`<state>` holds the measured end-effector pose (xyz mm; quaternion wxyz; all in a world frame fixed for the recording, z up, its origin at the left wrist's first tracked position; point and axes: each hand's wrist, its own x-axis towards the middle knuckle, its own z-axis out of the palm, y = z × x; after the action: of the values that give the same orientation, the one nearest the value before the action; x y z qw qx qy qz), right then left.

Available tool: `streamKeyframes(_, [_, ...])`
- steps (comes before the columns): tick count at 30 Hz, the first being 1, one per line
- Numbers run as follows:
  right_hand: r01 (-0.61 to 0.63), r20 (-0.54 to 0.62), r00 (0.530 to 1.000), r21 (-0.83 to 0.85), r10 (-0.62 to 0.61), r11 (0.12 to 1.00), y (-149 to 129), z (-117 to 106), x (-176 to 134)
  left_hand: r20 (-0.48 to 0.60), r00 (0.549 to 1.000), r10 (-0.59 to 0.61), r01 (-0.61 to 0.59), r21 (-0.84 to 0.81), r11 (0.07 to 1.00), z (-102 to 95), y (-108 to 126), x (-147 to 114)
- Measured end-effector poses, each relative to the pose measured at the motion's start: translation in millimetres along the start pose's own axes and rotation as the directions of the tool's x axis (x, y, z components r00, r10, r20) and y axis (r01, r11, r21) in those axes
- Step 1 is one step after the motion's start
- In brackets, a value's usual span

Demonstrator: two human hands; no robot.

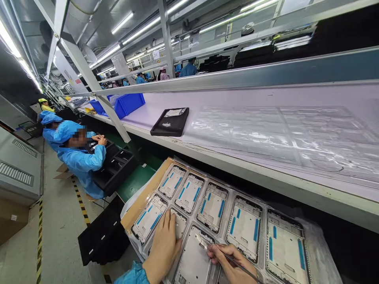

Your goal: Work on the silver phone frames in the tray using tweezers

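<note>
My right hand (232,262) is closed around slim dark tweezers (237,265). At their front, a small shiny bit (202,242) lies over the upper part of a grey metal phone frame (192,260); I cannot tell whether it is held or just glare. My left hand (164,242) rests with fingers stretched out over the neighbouring phone frame (179,223), largely covering it. Both frames sit in a clear plastic tray (217,236). Around them are several more phone frames with blue strips, such as one frame (244,227) at the right.
A white-topped bench (251,157) runs behind the tray, carrying clear plastic sheets (281,134), a black tray (170,122) and a blue bin (127,104). Left of me, a co-worker in blue (79,157) sits by black trays (115,165). Cardboard (148,193) borders my tray.
</note>
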<state>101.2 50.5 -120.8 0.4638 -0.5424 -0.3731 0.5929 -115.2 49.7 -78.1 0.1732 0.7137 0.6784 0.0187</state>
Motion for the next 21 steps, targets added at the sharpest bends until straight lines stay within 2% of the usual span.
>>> streamKeyframes(4, [0.000,-0.032,0.999,0.018,0.001,1.000,-9.4,6.0,-1.3,0.162,0.985,-0.058,0.036,0.136,0.990,-29.8,20.8,15.5])
streamKeyframes(9, [0.072,-0.088,0.994,0.022,-0.070,0.997,-10.3,8.4,-0.4,0.192,0.977,-0.089,0.041,0.236,0.971,-56.3,37.4,21.3])
streamKeyframes(14, [0.125,-0.081,0.989,0.038,-0.121,0.991,-8.3,6.7,-2.1,0.282,0.953,-0.110,0.018,0.309,0.951,-63.6,40.2,37.4])
streamKeyframes(17, [0.147,-0.080,0.987,0.049,-0.142,0.988,-9.3,6.3,-2.3,0.298,0.945,-0.131,0.020,0.346,0.938,-62.5,42.6,48.6])
streamKeyframes(21, [0.162,-0.110,0.982,0.091,-0.151,0.983,-9.9,5.6,-1.2,0.294,0.952,-0.091,-0.021,0.357,0.934,-66.0,40.5,49.3])
